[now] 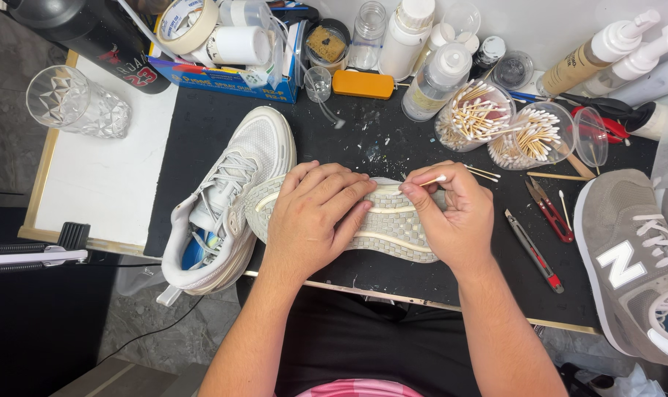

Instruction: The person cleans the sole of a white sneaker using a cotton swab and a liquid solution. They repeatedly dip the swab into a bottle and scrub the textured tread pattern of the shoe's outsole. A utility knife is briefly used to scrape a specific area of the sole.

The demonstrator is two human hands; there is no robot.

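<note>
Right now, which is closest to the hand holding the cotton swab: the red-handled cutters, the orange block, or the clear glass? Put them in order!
Measured from the right hand:
1. Red-handled cutters, just to its right on the black mat.
2. Orange block, farther up, at the back of the mat.
3. Clear glass, far left on the white board.

Your left hand (315, 213) and right hand (451, 213) are bare, no gloves or rings. Your forearms carry no sleeves. Below the black mat (393, 147) your lap shows black cloth, then pink.
</note>
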